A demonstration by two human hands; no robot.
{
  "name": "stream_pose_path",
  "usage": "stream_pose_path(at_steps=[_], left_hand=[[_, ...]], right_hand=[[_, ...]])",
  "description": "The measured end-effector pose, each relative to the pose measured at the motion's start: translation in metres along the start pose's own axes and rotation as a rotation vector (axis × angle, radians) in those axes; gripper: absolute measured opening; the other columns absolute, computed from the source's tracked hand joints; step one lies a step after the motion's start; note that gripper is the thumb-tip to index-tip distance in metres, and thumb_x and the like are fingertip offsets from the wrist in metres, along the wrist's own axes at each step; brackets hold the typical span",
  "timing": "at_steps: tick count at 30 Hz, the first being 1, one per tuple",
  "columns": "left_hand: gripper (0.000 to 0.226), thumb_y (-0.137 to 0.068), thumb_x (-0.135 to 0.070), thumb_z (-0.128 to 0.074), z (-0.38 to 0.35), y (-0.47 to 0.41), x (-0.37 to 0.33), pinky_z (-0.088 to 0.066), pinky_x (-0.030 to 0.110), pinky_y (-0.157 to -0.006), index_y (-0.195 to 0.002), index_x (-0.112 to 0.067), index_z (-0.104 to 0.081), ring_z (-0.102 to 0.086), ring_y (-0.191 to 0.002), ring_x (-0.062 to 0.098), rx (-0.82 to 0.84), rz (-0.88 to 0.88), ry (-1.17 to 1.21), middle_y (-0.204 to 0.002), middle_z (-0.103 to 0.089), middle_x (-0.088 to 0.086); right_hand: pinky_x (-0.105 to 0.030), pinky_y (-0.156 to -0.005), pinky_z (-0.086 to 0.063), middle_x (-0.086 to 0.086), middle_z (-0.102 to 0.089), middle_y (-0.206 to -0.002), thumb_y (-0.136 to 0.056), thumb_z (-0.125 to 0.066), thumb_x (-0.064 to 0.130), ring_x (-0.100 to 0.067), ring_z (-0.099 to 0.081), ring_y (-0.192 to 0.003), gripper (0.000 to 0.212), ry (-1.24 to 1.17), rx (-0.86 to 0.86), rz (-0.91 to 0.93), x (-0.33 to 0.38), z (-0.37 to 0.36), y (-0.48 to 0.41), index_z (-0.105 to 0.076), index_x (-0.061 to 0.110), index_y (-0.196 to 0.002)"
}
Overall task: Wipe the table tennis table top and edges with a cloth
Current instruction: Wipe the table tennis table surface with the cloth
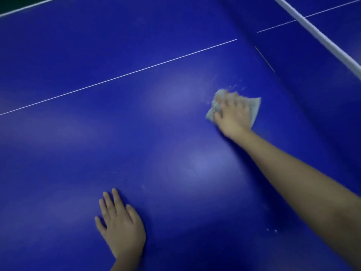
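The blue table tennis table (pixel 136 124) fills the view, with a thin white centre line running from the left edge up toward the net. My right hand (pixel 233 116) reaches far out and presses a crumpled grey cloth (pixel 255 106) flat on the table top, fingers spread over it. Pale smears and specks lie on the surface just above the cloth. My left hand (pixel 121 225) lies flat on the table near the bottom, fingers straight, holding nothing.
The net (pixel 312 30) with its white top band crosses the upper right corner, close to the cloth. A white edge line (pixel 29 5) and dark floor show at the top left. A few white specks (pixel 272 230) lie under my right forearm.
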State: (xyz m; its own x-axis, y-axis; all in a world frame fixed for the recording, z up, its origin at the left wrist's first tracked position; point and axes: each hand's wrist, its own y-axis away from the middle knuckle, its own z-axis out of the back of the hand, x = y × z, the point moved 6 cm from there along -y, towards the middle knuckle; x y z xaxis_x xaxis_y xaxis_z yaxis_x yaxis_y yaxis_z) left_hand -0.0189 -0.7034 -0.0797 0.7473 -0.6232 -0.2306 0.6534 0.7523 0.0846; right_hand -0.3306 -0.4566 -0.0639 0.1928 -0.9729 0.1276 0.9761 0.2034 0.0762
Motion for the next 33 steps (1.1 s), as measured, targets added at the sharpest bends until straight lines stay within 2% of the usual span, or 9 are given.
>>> stream_pose_path(at_steps=[4,6,13,16,20,24,28,31,33], left_hand=[[0.067,-0.081,-0.031,-0.019,0.006,-0.003,-0.01,-0.013,0.053,-0.11,-0.143,-0.01,-0.034,-0.026,-0.14,0.028,-0.06,0.009,0.029,-0.151,-0.029,0.011],[0.072,-0.078,-0.033,-0.016,0.006,-0.004,-0.012,-0.015,0.054,-0.109,-0.14,-0.007,-0.039,-0.031,-0.137,0.032,-0.087,0.018,0.025,-0.148,-0.034,0.014],[0.066,-0.075,-0.027,-0.024,0.004,-0.01,-0.014,-0.027,0.061,-0.098,-0.125,0.005,-0.053,-0.049,-0.116,0.05,-0.178,-0.039,-0.074,-0.131,-0.048,0.032],[0.065,-0.075,-0.027,-0.025,0.002,-0.012,-0.014,-0.028,0.061,-0.096,-0.122,0.007,-0.055,-0.051,-0.114,0.052,-0.182,-0.069,-0.09,-0.128,-0.05,0.032],[0.064,-0.076,-0.025,-0.025,0.001,-0.013,-0.012,-0.027,0.056,-0.096,-0.123,0.007,-0.054,-0.052,-0.115,0.047,-0.174,-0.095,-0.108,-0.127,-0.051,0.032],[0.064,-0.077,-0.024,-0.025,0.004,-0.012,-0.015,-0.031,0.059,-0.094,-0.136,-0.006,-0.043,-0.044,-0.116,0.038,-0.261,-0.147,-0.102,-0.125,-0.052,0.034],[0.077,-0.075,-0.027,-0.025,0.009,-0.013,-0.019,-0.018,0.04,-0.106,-0.146,-0.044,0.001,-0.017,-0.139,0.014,-0.337,-0.17,0.041,-0.142,-0.043,0.018],[0.073,-0.074,-0.027,-0.026,0.0,-0.016,-0.014,-0.005,0.029,-0.111,-0.146,-0.038,-0.016,0.005,-0.138,-0.01,-0.286,-0.148,0.082,-0.148,-0.035,0.008],[0.064,-0.075,-0.026,-0.027,-0.004,-0.016,-0.011,-0.004,0.027,-0.111,-0.138,-0.019,-0.037,0.007,-0.138,-0.01,-0.241,-0.109,0.064,-0.137,-0.049,0.019]], right_hand=[[-0.043,-0.106,-0.033,-0.006,-0.044,-0.145,-0.084,-0.027,0.038,-0.028,-0.044,-0.131,0.061,0.014,0.091,0.807,0.077,-0.022,0.088,-0.044,0.024,-0.14],[-0.044,-0.103,-0.038,0.0,-0.051,-0.141,-0.082,-0.036,0.037,-0.026,-0.05,-0.126,0.057,-0.009,0.07,0.962,0.066,-0.012,0.079,-0.052,0.026,-0.135],[-0.045,-0.111,-0.017,-0.012,-0.029,-0.152,-0.098,-0.029,0.035,-0.036,-0.024,-0.138,0.051,-0.012,-0.099,-0.126,-0.041,0.021,-0.139,-0.031,0.016,-0.145],[-0.046,-0.106,-0.028,-0.017,-0.041,-0.141,-0.096,-0.035,0.036,-0.036,-0.038,-0.128,0.047,-0.073,-0.07,-0.062,0.023,0.013,-0.16,-0.039,0.013,-0.137],[-0.042,-0.083,-0.041,-0.005,-0.063,-0.104,-0.081,-0.028,0.041,-0.028,-0.059,-0.096,0.045,-0.058,-0.018,0.533,0.155,-0.005,-0.064,-0.053,0.024,-0.114],[-0.04,-0.09,-0.038,0.002,-0.066,-0.115,-0.08,-0.037,0.04,-0.023,-0.062,-0.102,0.045,-0.09,-0.057,0.948,0.16,-0.011,0.015,-0.062,0.032,-0.117],[-0.033,-0.065,-0.034,-0.003,-0.063,-0.093,-0.082,-0.041,0.041,-0.027,-0.061,-0.088,0.025,0.036,-0.288,0.329,0.084,0.016,-0.122,-0.052,0.025,-0.098],[-0.043,-0.099,-0.03,-0.012,-0.047,-0.134,-0.094,-0.032,0.035,-0.034,-0.042,-0.119,0.042,-0.04,-0.223,-0.033,0.023,0.017,-0.194,-0.046,0.016,-0.129],[-0.045,-0.102,-0.026,-0.009,-0.043,-0.139,-0.094,-0.03,0.036,-0.034,-0.04,-0.122,0.044,-0.028,-0.209,0.005,0.042,0.012,-0.208,-0.043,0.018,-0.132]])
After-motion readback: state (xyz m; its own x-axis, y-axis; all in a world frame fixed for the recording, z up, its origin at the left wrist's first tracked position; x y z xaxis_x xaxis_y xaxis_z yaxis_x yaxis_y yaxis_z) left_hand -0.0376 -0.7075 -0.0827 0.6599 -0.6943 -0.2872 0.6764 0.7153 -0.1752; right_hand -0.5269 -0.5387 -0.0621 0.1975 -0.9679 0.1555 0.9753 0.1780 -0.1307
